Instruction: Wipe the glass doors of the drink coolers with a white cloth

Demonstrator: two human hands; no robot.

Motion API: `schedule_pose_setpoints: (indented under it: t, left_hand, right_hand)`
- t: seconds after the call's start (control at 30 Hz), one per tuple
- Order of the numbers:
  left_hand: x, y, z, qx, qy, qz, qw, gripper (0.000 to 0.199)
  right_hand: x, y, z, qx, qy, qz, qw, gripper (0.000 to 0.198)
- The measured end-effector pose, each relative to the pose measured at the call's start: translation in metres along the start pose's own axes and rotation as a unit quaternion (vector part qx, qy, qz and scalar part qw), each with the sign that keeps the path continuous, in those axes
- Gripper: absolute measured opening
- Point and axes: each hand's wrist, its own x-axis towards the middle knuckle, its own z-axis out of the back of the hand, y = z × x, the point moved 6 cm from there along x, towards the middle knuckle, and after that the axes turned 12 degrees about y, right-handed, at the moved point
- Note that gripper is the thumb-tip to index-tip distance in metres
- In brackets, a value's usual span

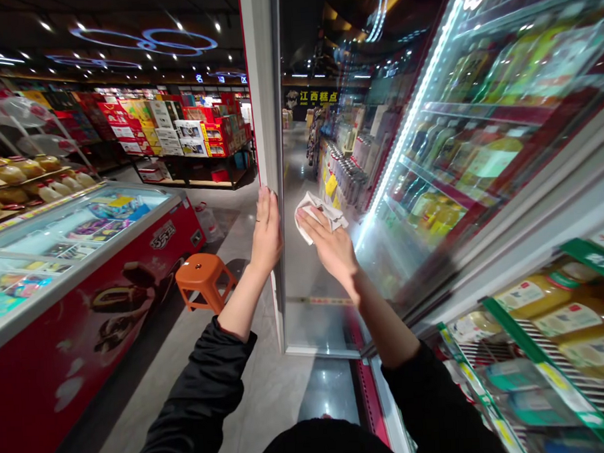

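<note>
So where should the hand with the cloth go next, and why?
Probably slide the right hand and its white cloth down the glass door. The cloth is pressed high on the pane, lots of glass lies below it, and the left hand steadies the door's edge.

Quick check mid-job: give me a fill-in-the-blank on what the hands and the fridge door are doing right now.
1. The right hand presses a white ____ against the glass door.
2. The left hand rests on the door's ____.
3. The stool beside the chest freezer is coloured ____.

Missing words: cloth; edge; orange
</note>
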Motion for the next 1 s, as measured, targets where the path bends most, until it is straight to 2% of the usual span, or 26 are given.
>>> schedule_pose_setpoints:
  t: [0.17, 0.3, 0.43, 0.57, 0.73, 0.87, 1.0]
  left_hand:
    - [0.0, -0.001, 0.002, -0.002, -0.013, 0.004, 1.0, 0.064]
    - [-0.001, 0.002, 0.003, -0.011, -0.013, 0.006, 1.0, 0.063]
    - [-0.001, 0.006, 0.004, -0.011, 0.0, 0.015, 1.0, 0.063]
    - [0.001, 0.004, 0.005, -0.001, 0.008, 0.011, 1.0, 0.064]
    - [0.002, -0.002, 0.006, 0.016, -0.009, 0.008, 1.0, 0.063]
    - [0.001, 0.0, 0.004, 0.021, -0.008, 0.024, 0.999, 0.064]
    - [0.0, 0.005, 0.002, -0.013, 0.013, 0.039, 0.999, 0.066]
  right_hand:
    - [0.011, 0.004, 0.009, 0.008, -0.028, -0.033, 0.999, 0.084]
    - [0.025, 0.019, -0.004, 0.027, -0.004, -0.01, 1.0, 0.078]
    - [0.013, 0.017, -0.019, 0.028, 0.008, 0.013, 0.999, 0.077]
    - [-0.001, 0.005, -0.014, 0.02, 0.009, -0.001, 1.0, 0.082]
    - [0.013, 0.007, -0.001, 0.027, -0.016, -0.024, 0.999, 0.08]
    - [0.022, 0.015, -0.013, 0.021, 0.004, -0.001, 1.0, 0.076]
    - [0.005, 0.012, -0.023, 0.008, 0.016, 0.027, 0.999, 0.075]
